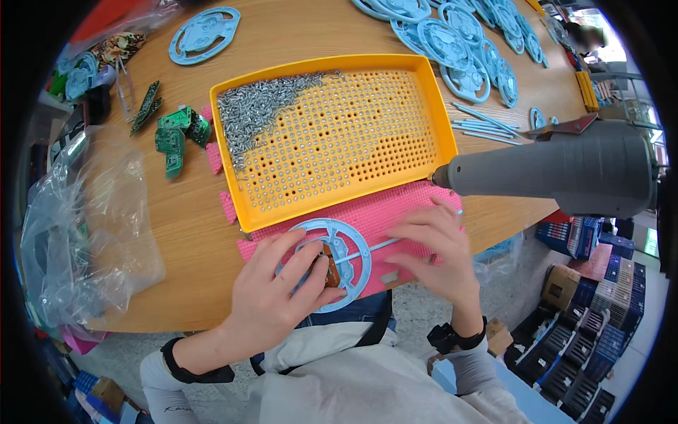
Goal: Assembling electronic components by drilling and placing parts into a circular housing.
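A light-blue plastic toy steering wheel (364, 258) lies face down on the pink foam mat (413, 205) at the table's near edge. My left hand (279, 283) is closed over its left side, thumb and fingers against the wheel and a small brown circuit board (330, 272) inside it. The left fingers partly cover the board. A thin light-blue rod (381, 246) runs from the wheel's middle toward the right. My right hand (434, 244) hovers over the rod, fingers and thumb apart; they hide part of it.
Just beyond sits a yellow tray (229, 191) of screws, many standing in its holes. A grey power screwdriver (522, 169) juts in from the right. Green circuit boards (171, 141) and clear plastic bags (92, 233) lie left; more wheels (445, 44) and rods (487, 127) lie far right.
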A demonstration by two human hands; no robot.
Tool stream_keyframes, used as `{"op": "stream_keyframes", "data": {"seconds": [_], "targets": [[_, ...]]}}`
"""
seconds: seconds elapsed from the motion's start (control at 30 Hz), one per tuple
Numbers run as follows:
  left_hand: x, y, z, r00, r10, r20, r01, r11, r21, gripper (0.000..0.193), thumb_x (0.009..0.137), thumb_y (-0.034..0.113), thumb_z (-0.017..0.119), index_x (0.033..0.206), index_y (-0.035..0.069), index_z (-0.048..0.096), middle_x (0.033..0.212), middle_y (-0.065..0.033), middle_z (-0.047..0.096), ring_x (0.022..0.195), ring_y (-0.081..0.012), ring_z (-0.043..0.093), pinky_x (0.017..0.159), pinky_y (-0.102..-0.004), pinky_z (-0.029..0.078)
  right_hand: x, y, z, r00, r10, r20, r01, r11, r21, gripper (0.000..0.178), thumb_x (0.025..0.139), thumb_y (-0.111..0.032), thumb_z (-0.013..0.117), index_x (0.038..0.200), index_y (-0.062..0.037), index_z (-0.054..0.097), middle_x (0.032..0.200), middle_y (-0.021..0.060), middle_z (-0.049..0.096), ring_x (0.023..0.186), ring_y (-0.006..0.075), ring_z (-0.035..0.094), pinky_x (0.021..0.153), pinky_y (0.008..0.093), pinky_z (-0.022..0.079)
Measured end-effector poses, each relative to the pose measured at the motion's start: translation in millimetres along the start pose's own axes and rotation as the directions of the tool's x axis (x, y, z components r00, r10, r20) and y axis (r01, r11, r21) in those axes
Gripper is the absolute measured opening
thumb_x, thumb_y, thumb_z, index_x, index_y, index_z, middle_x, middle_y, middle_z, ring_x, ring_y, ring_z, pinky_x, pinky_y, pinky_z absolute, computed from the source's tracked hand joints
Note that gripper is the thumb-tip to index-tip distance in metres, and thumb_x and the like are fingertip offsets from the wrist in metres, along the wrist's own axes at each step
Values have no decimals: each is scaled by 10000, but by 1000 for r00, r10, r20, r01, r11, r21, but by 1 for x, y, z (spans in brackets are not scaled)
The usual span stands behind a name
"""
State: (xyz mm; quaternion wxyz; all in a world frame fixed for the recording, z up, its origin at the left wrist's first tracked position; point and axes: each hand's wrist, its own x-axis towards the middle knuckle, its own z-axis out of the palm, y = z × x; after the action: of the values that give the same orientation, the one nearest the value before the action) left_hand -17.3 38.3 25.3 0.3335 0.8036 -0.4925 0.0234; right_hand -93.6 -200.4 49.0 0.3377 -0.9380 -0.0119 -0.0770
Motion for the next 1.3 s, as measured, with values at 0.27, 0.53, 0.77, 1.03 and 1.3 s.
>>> {"op": "stream_keyframes", "data": {"seconds": [0.27,0.53,0.77,1.03,1.3], "targets": [[6,1,-6,995,61,80,-66,996,62,433,647,307,838,916,23,650,1093,-115,605,1033,-345,584,803,-458,518,46,22,-17,773,130,-621,107,938,330,883,770,-473,784,1377,-27,323,939,107,648,956,225,630,899,383,483],[7,-3,-9,988,97,121,-109,989,99,376,727,344,794,863,21,655,1078,-137,612,1032,-340,592,783,-479,508,66,1,-19,888,183,-422,234,611,757,755,850,-470,705,1314,-10,328,790,128,597,641,211,591,611,335,512],[4,-7,-6,989,87,117,-96,993,70,313,773,315,740,868,30,654,1051,-130,613,1028,-325,591,791,-480,510,103,-29,-3,760,-175,-626,594,579,559,841,822,-777,467,1171,-12,436,583,55,474,401,154,467,401,270,415],[7,-8,-8,989,78,127,-86,995,58,367,736,352,780,864,32,652,1057,-122,609,994,-319,607,755,-475,521,116,1,14,778,-265,-570,605,559,567,928,812,-817,407,1271,-13,340,606,97,519,387,189,484,361,299,433],[8,-11,-9,980,115,160,-126,991,55,366,734,342,780,870,28,649,1047,-124,606,974,-314,610,744,-471,524,117,6,18,792,-276,-545,593,563,576,918,820,-805,413,1261,-2,346,612,106,528,394,197,501,369,307,444]]}}
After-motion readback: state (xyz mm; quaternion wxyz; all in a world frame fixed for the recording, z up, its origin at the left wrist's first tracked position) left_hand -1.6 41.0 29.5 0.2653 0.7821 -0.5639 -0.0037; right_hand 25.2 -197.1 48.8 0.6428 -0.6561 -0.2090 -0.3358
